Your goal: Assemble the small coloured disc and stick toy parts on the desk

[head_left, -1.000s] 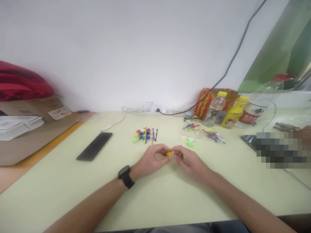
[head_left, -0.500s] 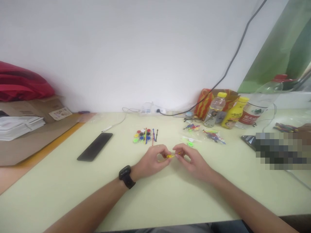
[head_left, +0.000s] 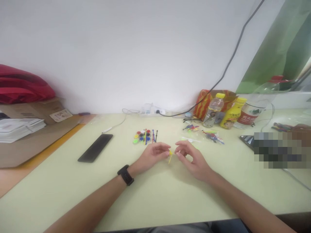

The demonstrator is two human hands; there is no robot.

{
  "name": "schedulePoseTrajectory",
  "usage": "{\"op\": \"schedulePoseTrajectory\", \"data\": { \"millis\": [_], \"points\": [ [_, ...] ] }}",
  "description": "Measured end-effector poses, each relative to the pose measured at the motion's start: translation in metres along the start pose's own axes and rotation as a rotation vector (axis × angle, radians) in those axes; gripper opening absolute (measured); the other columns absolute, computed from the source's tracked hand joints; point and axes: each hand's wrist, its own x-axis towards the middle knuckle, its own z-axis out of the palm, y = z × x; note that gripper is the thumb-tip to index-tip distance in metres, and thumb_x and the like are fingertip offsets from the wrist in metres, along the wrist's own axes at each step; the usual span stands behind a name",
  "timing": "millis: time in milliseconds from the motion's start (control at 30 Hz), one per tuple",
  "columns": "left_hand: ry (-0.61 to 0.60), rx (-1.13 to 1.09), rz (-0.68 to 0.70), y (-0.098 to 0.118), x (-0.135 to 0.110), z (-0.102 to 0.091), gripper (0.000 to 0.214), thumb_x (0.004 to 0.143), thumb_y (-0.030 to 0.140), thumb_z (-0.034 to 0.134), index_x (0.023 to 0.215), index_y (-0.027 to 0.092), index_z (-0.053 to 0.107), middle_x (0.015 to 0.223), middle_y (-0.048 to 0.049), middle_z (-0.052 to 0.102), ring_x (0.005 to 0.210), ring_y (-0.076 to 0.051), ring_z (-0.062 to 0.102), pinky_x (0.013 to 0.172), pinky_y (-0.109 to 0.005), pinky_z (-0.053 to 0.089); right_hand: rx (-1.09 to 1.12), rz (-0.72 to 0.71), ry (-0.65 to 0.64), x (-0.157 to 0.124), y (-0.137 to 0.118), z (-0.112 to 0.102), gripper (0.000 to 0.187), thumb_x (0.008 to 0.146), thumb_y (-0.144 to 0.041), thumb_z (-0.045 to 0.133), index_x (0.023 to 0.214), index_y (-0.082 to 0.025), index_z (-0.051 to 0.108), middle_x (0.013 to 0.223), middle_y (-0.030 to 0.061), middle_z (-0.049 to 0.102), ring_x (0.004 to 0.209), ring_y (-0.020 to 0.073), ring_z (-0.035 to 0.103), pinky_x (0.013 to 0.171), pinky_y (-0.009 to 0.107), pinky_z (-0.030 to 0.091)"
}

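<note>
Between my two hands is a small yellow plastic piece (head_left: 170, 156) with a thin stem pointing down toward the table. My left hand (head_left: 154, 156), with a black watch on its wrist, pinches it at the left between thumb and fingers. From the other side, the thumb and fingertips of my right hand (head_left: 191, 158) close on the piece's right end; the exact contact is too small to see. Beyond my left hand lies a group of round coloured discs (head_left: 141, 136). Thin arrow-tipped sticks (head_left: 153, 136) lie on and beside them.
Bags of coloured plastic pieces (head_left: 213, 136) lie behind my right hand. A black phone (head_left: 96, 148) rests at left. Bottles (head_left: 232, 115) and a red-yellow bag (head_left: 202, 104) stand at back right. A power strip (head_left: 149, 110) is by the wall. Another person's hand (head_left: 301, 129) shows at far right.
The yellow piece has turned from lying crosswise between my hands to having its stem point down. My left fingers have straightened somewhat, and the view has shifted slightly.
</note>
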Motion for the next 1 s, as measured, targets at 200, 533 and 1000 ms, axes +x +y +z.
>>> {"op": "schedulePoseTrajectory", "data": {
  "millis": [200,533,1000],
  "points": [
    [0.012,-0.051,-0.026,0.001,0.0011,-0.0025,0.032,0.084,0.038,0.083,0.105,0.015,0.073,0.099,-0.0086,0.075,0.095,-0.021,0.072,0.09,-0.036,0.058,-0.073,-0.094,0.13,-0.0022,0.0065,0.008,0.055,0.101,-0.034,0.056,0.15,-0.032,0.03,0.155,0.016,0.034,0.1,0.0198,0.062,0.081,0.039,0.058],
    [0.021,-0.015,0.004,-0.0004,-0.0004,-0.0015,0.029,0.086,0.036,0.081,0.104,0.015,0.072,0.099,-0.0079,0.075,0.095,-0.02,0.072,0.091,-0.036,0.058,0.385,0.3,-0.052,0.0043,0.0015,-0.0016,0.029,0.101,-0.05,0.053,0.111,-0.023,0.053,0.054,-0.0098,0.037,0.05,0.0119,0.034,0.05,0.024,0.029],
    [-0.06,0.03,0.005,0.0012,-0.0034,0.0044,0.029,0.087,0.037,0.08,0.104,0.014,0.072,0.105,-0.0113,0.076,0.097,-0.021,0.072,0.09,-0.034,0.057,0.247,0.203,-0.074,0.006,0.0073,0.0063,0.024,0.096,-0.044,0.066,0.101,-0.023,0.055,0.09,0.0011,0.058,0.073,0.0143,0.054,0.066,0.028,0.045]
  ]
}}
